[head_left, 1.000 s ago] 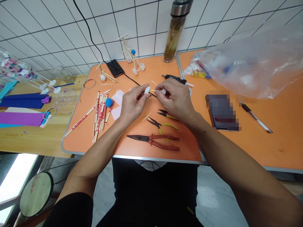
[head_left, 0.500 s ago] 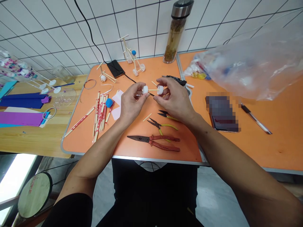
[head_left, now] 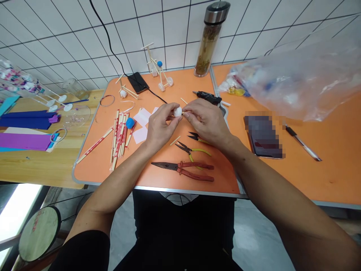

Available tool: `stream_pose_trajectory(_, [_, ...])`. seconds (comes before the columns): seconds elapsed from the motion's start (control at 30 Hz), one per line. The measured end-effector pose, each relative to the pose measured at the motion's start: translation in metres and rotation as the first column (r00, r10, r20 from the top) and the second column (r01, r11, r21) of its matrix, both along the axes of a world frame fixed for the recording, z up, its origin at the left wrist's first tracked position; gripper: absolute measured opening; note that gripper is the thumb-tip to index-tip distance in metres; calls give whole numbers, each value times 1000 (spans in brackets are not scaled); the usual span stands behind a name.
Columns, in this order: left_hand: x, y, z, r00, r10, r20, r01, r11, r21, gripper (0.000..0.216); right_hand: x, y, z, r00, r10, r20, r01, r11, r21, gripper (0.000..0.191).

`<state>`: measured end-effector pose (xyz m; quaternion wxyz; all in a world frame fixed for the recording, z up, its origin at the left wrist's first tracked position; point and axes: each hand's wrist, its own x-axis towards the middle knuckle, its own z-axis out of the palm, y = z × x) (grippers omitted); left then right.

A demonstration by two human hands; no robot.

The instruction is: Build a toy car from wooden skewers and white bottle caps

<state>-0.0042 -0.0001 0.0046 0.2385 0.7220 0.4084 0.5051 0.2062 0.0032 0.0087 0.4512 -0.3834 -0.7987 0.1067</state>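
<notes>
Above the middle of the orange table, my left hand [head_left: 162, 126] pinches a small white wheel [head_left: 177, 111] between thumb and fingertips, its round face toward me. Close against the wheel's right side, my right hand [head_left: 207, 118] has its thumb and fingers pressed together; what lies between them is hidden. The stick and second wheel seen earlier do not show clearly now. Below the hands lie a short wooden stick [head_left: 175, 140], small yellow-handled pliers [head_left: 194, 151], dark-tipped cutters [head_left: 196, 136] partly under my right wrist, and red-handled long-nose pliers [head_left: 183, 168].
Wrapped chopsticks [head_left: 120, 139], a blue ball [head_left: 130, 122] and pink paper [head_left: 140, 135] lie left. Stick models with white wheels [head_left: 159, 69] stand behind, near a bottle [head_left: 211, 39]. A black corded tool [head_left: 208, 98], phone [head_left: 263, 137], pen [head_left: 303, 143] and plastic bag [head_left: 296, 75] are right.
The stick with two white wheels has been turned, so one wheel now faces me. My right hand has moved left, close to my left, and its fingers have drawn together.
</notes>
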Motion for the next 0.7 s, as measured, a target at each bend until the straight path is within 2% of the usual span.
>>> stream_pose_trajectory(0.07, [0,1,1,996,-54,76,59,996,-72,48,0,0,1,1000,1,12,0,999,-39,25])
stream_pose_trajectory(0.13, [-2,4,3,967,-136,216,180,963,-202,57,1,0,2,1000,5,-12,-6,997,-82,26])
stream_pose_trajectory(0.2, [-6,9,5,912,-188,365,321,881,-347,61,2,1,4,998,29,-47,-34,993,-114,30])
stream_pose_trajectory(0.3, [-14,14,11,839,-190,511,466,736,-491,54,5,2,7,996,75,-52,-81,988,-132,39])
stream_pose_trajectory(0.47, [-19,12,21,733,-194,652,636,536,-555,44,7,4,7,989,133,-68,-138,988,-71,44])
stream_pose_trajectory(0.7, [-17,6,26,670,-141,729,706,423,-568,31,8,6,3,968,231,-100,-234,972,-18,33])
